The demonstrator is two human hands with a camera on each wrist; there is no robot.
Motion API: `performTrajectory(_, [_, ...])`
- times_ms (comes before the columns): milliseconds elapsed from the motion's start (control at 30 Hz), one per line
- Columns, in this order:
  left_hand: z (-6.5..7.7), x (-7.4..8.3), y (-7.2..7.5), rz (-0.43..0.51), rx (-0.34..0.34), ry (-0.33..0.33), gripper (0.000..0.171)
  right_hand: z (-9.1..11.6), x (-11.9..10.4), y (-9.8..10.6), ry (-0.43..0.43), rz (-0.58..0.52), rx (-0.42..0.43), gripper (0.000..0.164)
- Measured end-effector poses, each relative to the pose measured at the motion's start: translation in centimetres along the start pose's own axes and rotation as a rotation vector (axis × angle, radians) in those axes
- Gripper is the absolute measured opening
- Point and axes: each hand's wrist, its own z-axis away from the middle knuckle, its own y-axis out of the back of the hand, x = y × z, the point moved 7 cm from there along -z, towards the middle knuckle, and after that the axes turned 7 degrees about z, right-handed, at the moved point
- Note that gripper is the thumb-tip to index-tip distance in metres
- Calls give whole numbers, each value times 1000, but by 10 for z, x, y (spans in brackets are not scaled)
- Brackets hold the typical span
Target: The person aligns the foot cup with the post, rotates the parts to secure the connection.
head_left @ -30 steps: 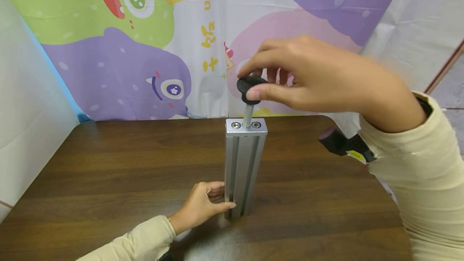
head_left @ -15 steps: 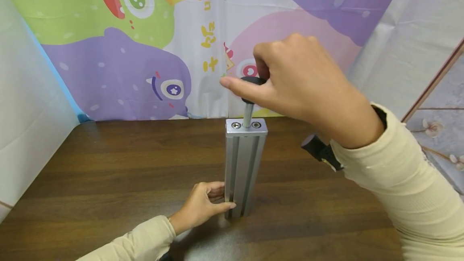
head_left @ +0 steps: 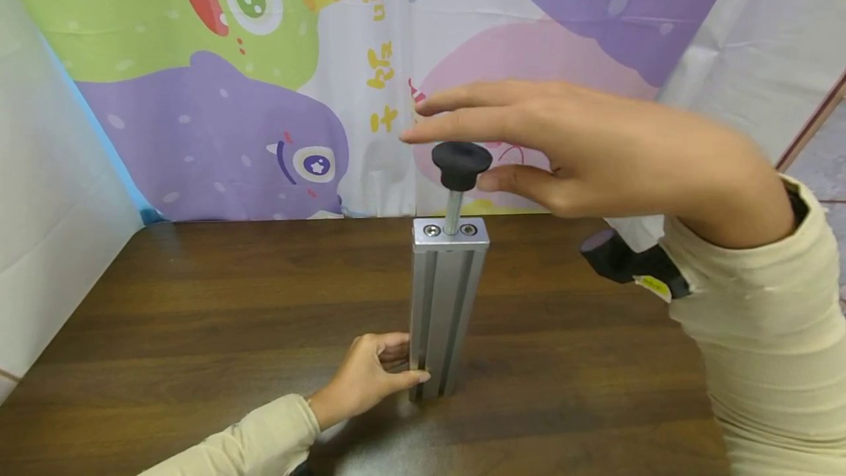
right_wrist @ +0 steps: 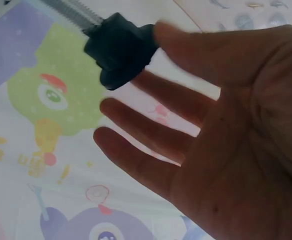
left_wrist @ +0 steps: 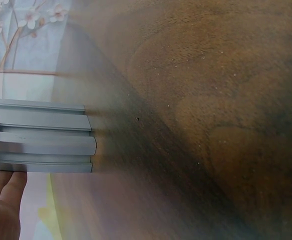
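Right hand has swung back, spread wide at knob.
Left hand grips bar low; a sideways push could tip it.

Looks like a screened-off table nook; can't tell whether within a home or elsewhere. Shows a cartoon-printed sheet across the top of the head view, a white drape at upper right, a dark wood-grain tabletop below, and a blossom-patterned surface at upper left of the left-wrist view.
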Motion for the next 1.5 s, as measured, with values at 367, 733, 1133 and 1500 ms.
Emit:
performTrajectory(367, [1,1,1,-20,2,-10,40,-5,8,-7,-27,1,8,38])
performTrajectory(733, [1,2,2,-52,6,-15,43,-21,-3,5,-403,290,241,65])
performTrajectory(1133, [0,2,0,-21,-7,-16,39,-13,4,2,-429,187,120,49])
performTrajectory(1500, [0,1,0,-21,-4,-6,36,2,-7,3,60,-102,-79,62])
